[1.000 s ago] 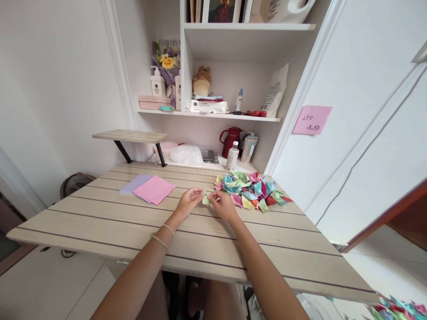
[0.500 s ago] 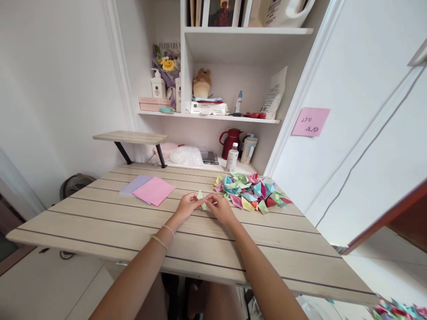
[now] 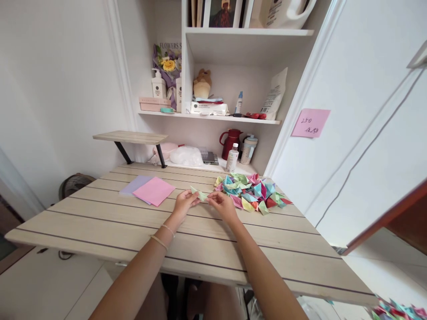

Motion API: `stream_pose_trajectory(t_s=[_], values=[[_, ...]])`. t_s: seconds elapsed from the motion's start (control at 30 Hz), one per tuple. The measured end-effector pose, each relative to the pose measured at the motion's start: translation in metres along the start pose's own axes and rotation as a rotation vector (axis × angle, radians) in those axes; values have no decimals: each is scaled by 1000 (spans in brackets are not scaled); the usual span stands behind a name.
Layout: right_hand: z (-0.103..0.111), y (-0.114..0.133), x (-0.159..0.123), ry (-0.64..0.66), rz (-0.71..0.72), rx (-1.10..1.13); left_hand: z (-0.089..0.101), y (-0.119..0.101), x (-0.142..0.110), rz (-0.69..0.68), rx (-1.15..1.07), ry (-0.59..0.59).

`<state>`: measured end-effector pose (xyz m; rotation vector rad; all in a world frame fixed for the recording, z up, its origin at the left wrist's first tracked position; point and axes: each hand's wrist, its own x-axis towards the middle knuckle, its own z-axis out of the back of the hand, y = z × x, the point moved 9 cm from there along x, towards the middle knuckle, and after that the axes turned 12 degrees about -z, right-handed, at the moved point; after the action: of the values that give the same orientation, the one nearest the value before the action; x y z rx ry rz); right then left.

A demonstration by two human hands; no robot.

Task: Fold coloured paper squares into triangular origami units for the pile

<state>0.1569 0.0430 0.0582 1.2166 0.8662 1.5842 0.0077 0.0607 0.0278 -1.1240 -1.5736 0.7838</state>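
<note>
A small piece of pale green folded paper [image 3: 201, 195] is held between my hands, just above the wooden table [image 3: 140, 222]. My left hand [image 3: 183, 205] pinches its left side, with one pointed end sticking out past the fingers. At the paper's right tip, the thumb and fingers of my right hand [image 3: 223, 205] are closed together. To the right of my hands lies a pile of folded paper boats [image 3: 247, 189] in several colours. Flat pink paper [image 3: 154, 191] rests partly over lilac sheets [image 3: 133, 184] on the left.
At the back left stands a small raised shelf [image 3: 130, 137] on black legs. A clear bottle [image 3: 232, 158], a red jug [image 3: 231, 141] and a patterned tumbler [image 3: 248, 149] stand behind the boats. More coloured paper pieces [image 3: 398, 310] show at the lower right, beyond the table edge.
The green paper has turned from pointing upright to lying slanted, its tip now towards the upper left. My left hand has shifted slightly left, and my fingers have moved a little.
</note>
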Motion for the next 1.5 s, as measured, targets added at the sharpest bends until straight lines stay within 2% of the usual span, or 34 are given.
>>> stream_pose_trajectory(t_s=[0.1, 0.17, 0.27, 0.33, 0.4, 0.43, 0.5, 0.57, 0.63, 0.73, 0.83, 0.9, 1.0, 1.03, 1.07, 1.13, 1.2, 1.3, 1.4, 1.5], values=[[7, 9, -2, -42, 48, -44, -1, -5, 2, -43, 71, 44], [19, 13, -3, -133, 74, -62, 6, -19, 6, -162, 261, 59], [51, 13, -5, -376, 78, -51, 23, -52, 8, -421, 770, 45], [80, 7, -10, -575, 47, -28, 41, -64, 8, -480, 1102, -21], [107, 0, -17, -754, 5, -16, 66, -68, 9, -403, 1368, -142], [121, -5, -22, -847, -28, -21, 80, -66, 9, -327, 1468, -208], [144, -14, -34, -1010, -106, -52, 103, -58, 9, -152, 1585, -268], [160, -23, -42, -1082, -144, -64, 111, -50, 11, -62, 1642, -235], [171, -35, -50, -1148, -223, -91, 112, -46, 14, -46, 1676, -184], [174, -50, -48, -1103, -293, -116, 112, -46, 15, -30, 1667, -155], [171, -51, -43, -1056, -315, -142, 118, -51, 12, 15, 1582, -222], [167, -41, -44, -1084, -306, -194, 113, -62, 10, -91, 1518, -284], [156, -12, -53, -1200, -183, -260, 85, -84, 6, -435, 1323, -311], [146, -3, -51, -1165, -119, -274, 77, -86, 5, -504, 1206, -303], [132, 6, -43, -1061, -43, -287, 69, -85, 5, -525, 1069, -285], [93, 21, -24, -731, 117, -302, 55, -74, 6, -495, 777, -225], [50, 23, -11, -393, 190, -282, 42, -60, 9, -427, 539, -150], [22, 6, -2, -203, 86, -136, 32, -43, 12, -331, 335, -96], [10, -15, 3, -106, -77, 122, 41, -33, 16, -282, 191, -160], [-2, -29, 4, 31, -222, 387, 52, -28, 19, -273, 141, -233]])
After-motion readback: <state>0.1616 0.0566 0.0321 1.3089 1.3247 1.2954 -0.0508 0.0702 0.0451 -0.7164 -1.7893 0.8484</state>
